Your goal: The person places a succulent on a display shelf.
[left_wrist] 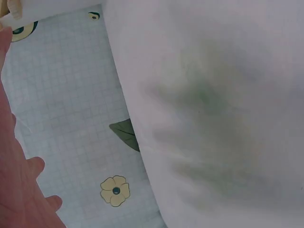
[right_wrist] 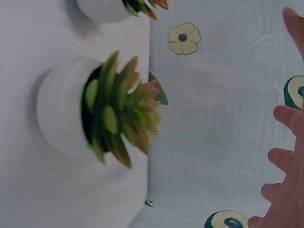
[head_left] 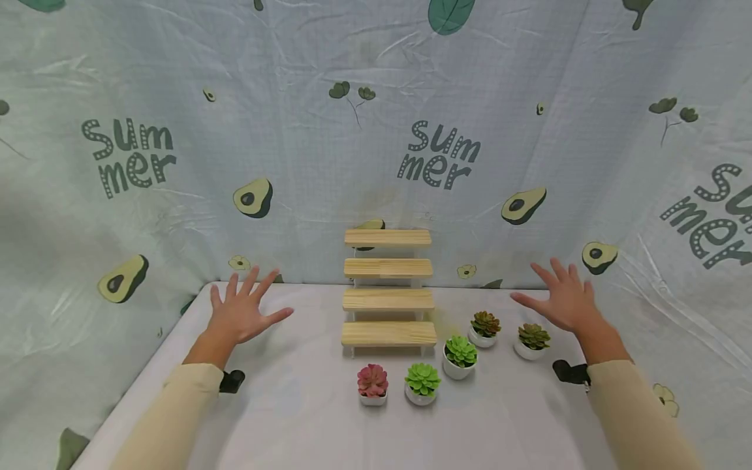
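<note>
My left hand [head_left: 237, 316] is held over the left side of the white table, fingers spread and holding nothing. On the other side, my right hand [head_left: 566, 300] is spread too, with nothing in it. Nearest to it stands a dark green succulent [head_left: 533, 336] with reddish tips in a white pot, large in the right wrist view. Left of that is a reddish-brown succulent [head_left: 485, 324]. Two bright green succulents, one [head_left: 460, 352] behind the other [head_left: 422, 380], stand further left. A pink-red succulent [head_left: 373, 382] in a squarish white pot is the leftmost plant.
A stepped wooden rack [head_left: 388, 300] with several light planks stands at the table's back centre, behind the plants. Patterned cloth [head_left: 317, 156] with avocados and lettering hangs behind and at both sides. The white table [head_left: 294, 418] ends at this cloth.
</note>
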`<state>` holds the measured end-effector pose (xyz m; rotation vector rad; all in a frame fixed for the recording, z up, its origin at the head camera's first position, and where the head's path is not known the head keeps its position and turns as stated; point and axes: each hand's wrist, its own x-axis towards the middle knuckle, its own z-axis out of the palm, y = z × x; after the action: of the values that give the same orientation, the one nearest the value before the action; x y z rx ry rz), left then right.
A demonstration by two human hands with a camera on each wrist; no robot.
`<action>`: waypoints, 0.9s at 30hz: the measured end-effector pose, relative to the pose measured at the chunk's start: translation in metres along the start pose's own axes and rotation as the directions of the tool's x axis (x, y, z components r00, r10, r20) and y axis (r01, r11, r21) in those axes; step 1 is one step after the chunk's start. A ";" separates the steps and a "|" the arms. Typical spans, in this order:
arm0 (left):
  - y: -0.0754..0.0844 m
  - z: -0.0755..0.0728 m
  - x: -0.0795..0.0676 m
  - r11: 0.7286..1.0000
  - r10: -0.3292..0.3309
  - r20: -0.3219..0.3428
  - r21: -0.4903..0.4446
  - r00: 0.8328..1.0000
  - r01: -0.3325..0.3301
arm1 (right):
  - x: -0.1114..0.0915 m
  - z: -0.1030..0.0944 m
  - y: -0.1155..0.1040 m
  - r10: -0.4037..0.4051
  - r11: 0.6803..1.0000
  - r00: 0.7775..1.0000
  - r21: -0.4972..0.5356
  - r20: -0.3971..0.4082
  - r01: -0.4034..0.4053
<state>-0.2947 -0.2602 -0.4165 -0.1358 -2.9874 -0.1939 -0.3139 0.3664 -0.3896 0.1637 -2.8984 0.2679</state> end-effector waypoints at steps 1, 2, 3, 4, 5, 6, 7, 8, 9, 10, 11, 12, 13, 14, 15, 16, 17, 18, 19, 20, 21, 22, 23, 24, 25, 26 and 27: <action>0.002 0.002 -0.001 1.000 -0.003 0.001 -0.003 1.000 0.003 | -0.002 0.003 0.000 -0.006 1.000 1.000 0.016 -0.009 0.006; 0.003 0.003 -0.003 1.000 -0.007 0.000 -0.013 1.000 0.007 | -0.005 0.006 -0.001 -0.012 0.999 1.000 0.030 -0.018 0.013; 0.005 0.006 -0.004 1.000 -0.011 -0.001 -0.024 1.000 0.011 | -0.007 0.009 -0.001 -0.019 0.999 0.999 0.039 -0.027 0.020; 0.007 0.008 -0.005 0.999 -0.014 -0.005 -0.036 1.000 0.014 | -0.009 0.011 -0.002 -0.025 0.998 0.999 0.049 -0.037 0.027; 0.009 0.011 -0.006 0.999 -0.018 -0.008 -0.050 1.000 0.017 | -0.012 0.014 -0.003 -0.031 0.998 0.998 0.055 -0.049 0.034; 0.011 0.014 -0.007 0.998 -0.021 -0.010 -0.059 1.000 0.020 | -0.014 0.017 -0.004 -0.036 0.997 0.997 0.065 -0.062 0.040; 0.014 0.018 -0.008 0.997 -0.023 -0.011 -0.070 1.000 0.023 | -0.016 0.020 -0.004 -0.037 0.996 0.997 0.075 -0.074 0.042; 0.017 0.021 -0.009 0.996 -0.026 -0.014 -0.084 1.000 0.025 | -0.019 0.023 -0.005 -0.035 0.995 0.996 0.087 -0.088 0.042; 0.020 0.025 -0.010 0.995 -0.028 -0.017 -0.095 0.999 0.026 | -0.021 0.026 -0.005 -0.031 0.995 0.994 0.094 -0.101 0.041; 0.023 0.029 -0.011 0.994 -0.029 -0.021 -0.105 0.999 0.026 | -0.024 0.030 -0.005 -0.026 0.994 0.993 0.103 -0.112 0.038; 0.026 0.033 -0.013 0.993 -0.030 -0.024 -0.117 0.999 0.027 | -0.027 0.035 -0.005 -0.021 0.993 0.992 0.114 -0.125 0.036; 0.028 0.036 -0.015 0.991 -0.030 -0.028 -0.132 0.999 0.026 | -0.030 0.039 -0.004 -0.013 0.991 0.991 0.129 -0.134 0.031; 0.031 0.039 -0.016 0.988 -0.033 -0.032 -0.149 0.999 0.028 | -0.033 0.043 -0.004 -0.002 0.989 0.990 0.143 -0.142 0.022; 0.034 0.042 -0.019 0.986 -0.035 -0.034 -0.166 0.999 0.029 | -0.036 0.048 -0.004 0.011 0.988 0.989 0.157 -0.145 0.012; 0.038 0.044 -0.021 0.982 -0.038 -0.037 -0.185 0.999 0.031 | -0.040 0.052 -0.004 0.024 0.986 0.989 0.168 -0.148 0.001; 0.041 0.045 -0.023 0.979 -0.038 -0.040 -0.203 0.998 0.030 | -0.043 0.056 -0.003 0.039 0.983 0.988 0.185 -0.149 -0.011; 0.045 0.047 -0.024 0.974 -0.041 -0.042 -0.224 0.998 0.030 | -0.046 0.059 -0.003 0.057 0.978 0.987 0.208 -0.149 -0.025; 0.048 0.048 -0.026 0.970 -0.042 -0.044 -0.243 0.998 0.030 | -0.049 0.062 -0.004 0.077 0.973 0.986 0.229 -0.147 -0.041; 0.052 0.049 -0.028 0.965 -0.043 -0.048 -0.259 0.998 0.029 | -0.051 0.065 -0.005 0.097 0.967 0.984 0.249 -0.146 -0.058; 0.056 0.051 -0.029 0.959 -0.038 -0.051 -0.282 0.998 0.022 | -0.054 0.068 -0.005 0.116 0.961 0.983 0.268 -0.144 -0.074; 0.060 0.052 -0.031 0.951 -0.035 -0.056 -0.308 0.998 0.016 | -0.056 0.070 -0.006 0.136 0.954 0.980 0.287 -0.147 -0.089; 0.063 0.054 -0.033 0.943 -0.032 -0.059 -0.334 0.998 0.011 | -0.058 0.073 -0.007 0.153 0.946 0.977 0.307 -0.147 -0.102; 0.067 0.056 -0.034 0.930 -0.032 -0.060 -0.366 0.998 0.008 | -0.060 0.075 -0.007 0.168 0.939 0.974 0.326 -0.150 -0.112; 0.070 0.057 -0.036 0.917 -0.032 -0.062 -0.399 0.998 0.005 | -0.063 0.078 -0.008 0.181 0.931 0.971 0.346 -0.155 -0.119; 0.073 0.059 -0.037 0.899 -0.034 -0.061 -0.438 0.998 0.004 | -0.065 0.081 -0.009 0.195 0.923 0.967 0.365 -0.162 -0.125; 0.076 0.060 -0.039 0.878 -0.039 -0.056 -0.479 0.998 0.007 | -0.067 0.083 -0.009 0.208 0.913 0.964 0.386 -0.169 -0.129; 0.079 0.061 -0.040 0.856 -0.048 -0.052 -0.516 0.997 0.014 | -0.069 0.085 -0.010 0.219 0.903 0.960 0.408 -0.175 -0.132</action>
<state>-0.2556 -0.1770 -0.4729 -0.1330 -2.7942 -0.9845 -0.2643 0.3460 -0.4852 -0.0632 -2.6085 0.8476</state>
